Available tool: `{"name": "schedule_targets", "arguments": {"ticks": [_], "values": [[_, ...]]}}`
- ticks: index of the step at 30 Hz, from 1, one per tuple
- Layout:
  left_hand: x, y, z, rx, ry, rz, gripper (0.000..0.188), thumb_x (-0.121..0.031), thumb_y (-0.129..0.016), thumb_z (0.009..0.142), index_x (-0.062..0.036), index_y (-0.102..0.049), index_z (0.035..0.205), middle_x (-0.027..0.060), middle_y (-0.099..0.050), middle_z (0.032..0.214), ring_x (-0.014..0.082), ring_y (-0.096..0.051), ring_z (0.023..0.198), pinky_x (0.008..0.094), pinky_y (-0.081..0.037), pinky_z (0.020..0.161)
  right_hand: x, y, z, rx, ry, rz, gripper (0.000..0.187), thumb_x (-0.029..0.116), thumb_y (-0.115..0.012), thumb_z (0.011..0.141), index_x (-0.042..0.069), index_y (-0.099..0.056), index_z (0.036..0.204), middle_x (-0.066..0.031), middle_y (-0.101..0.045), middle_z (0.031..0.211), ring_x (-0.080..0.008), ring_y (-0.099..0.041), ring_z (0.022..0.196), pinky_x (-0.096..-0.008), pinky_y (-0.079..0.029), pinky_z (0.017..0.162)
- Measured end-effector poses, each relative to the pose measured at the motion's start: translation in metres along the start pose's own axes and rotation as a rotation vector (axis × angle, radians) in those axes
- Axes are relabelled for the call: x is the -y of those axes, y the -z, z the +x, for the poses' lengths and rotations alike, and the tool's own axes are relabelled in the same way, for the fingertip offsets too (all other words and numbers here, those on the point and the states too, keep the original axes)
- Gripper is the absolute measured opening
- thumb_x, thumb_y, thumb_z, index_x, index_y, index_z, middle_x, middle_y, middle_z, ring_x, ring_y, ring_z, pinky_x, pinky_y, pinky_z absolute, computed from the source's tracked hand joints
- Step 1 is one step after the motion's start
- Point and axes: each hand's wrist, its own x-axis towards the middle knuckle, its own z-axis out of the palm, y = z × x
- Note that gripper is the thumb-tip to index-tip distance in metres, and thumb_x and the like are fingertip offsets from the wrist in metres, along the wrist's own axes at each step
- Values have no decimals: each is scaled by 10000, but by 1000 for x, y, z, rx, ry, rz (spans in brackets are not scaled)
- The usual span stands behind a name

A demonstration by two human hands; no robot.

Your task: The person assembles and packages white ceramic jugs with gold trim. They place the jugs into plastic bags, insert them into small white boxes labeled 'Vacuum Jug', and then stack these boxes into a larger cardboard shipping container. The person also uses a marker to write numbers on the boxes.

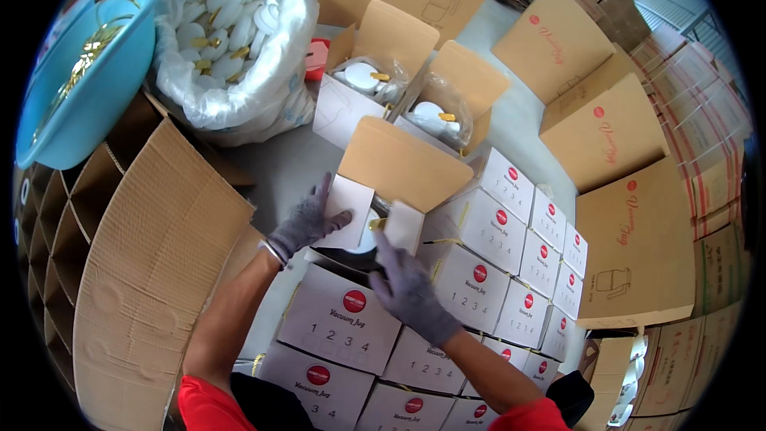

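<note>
The open white carton [405,227] stands mid-view, its brown rear flap [403,161] raised at 12 o'clock, a white round lid [365,244] inside. At 9 o'clock the left hand [308,222] is spread against the left flap [349,201]. At 5 o'clock the right hand [416,300] is loosely spread, index finger at the gold tab [376,224]; contact is unclear. Closed white cartons [471,283] crowd 3 to 6 o'clock; grey floor [289,158] leaves room at 10.

Packing workshop or warehouse: rows of white boxes [467,299], open brown cartons [642,231], sack [239,116] of white parts [231,20], blue basin [100,104] of gold-coloured pieces [86,56].
</note>
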Motion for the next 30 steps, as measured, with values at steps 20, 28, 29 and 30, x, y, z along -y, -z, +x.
{"name": "schedule_targets", "arguments": {"ticks": [20,28,29,30], "values": [[6,5,-43,48,-457,145,936,-614,-659,762,-167,-288,1496,323,-162,1515,493,-295,1363,492,-375,1070,-20,13,-34,-5,-315,267,592,247,-644,900,-25,-426,1378,-157,-574,1142,-269,-594,989,-352,-493,835],[-12,-5,-53,10,-408,441,697,-447,-568,887,-158,-326,1473,262,-243,1502,504,-393,1282,524,-391,1045,-43,-2,-38,108,-36,-307,535,366,-673,850,47,-568,1266,-78,-576,809,-228,-588,693,-357,-473,637],[-11,-4,-54,21,-410,393,666,-395,-565,905,-146,-324,1473,267,-237,1503,513,-378,1287,531,-381,1050,-44,7,-38,184,-80,-231,536,343,-675,848,36,-558,1272,-88,-572,825,-243,-579,716,-373,-470,660],[-9,-1,-57,31,-407,348,635,-342,-561,922,-134,-321,1472,272,-231,1504,522,-364,1293,538,-370,1054,-42,14,-33,261,-119,-152,538,321,-676,847,25,-548,1277,-97,-568,841,-259,-571,739,-389,-466,683]]}}
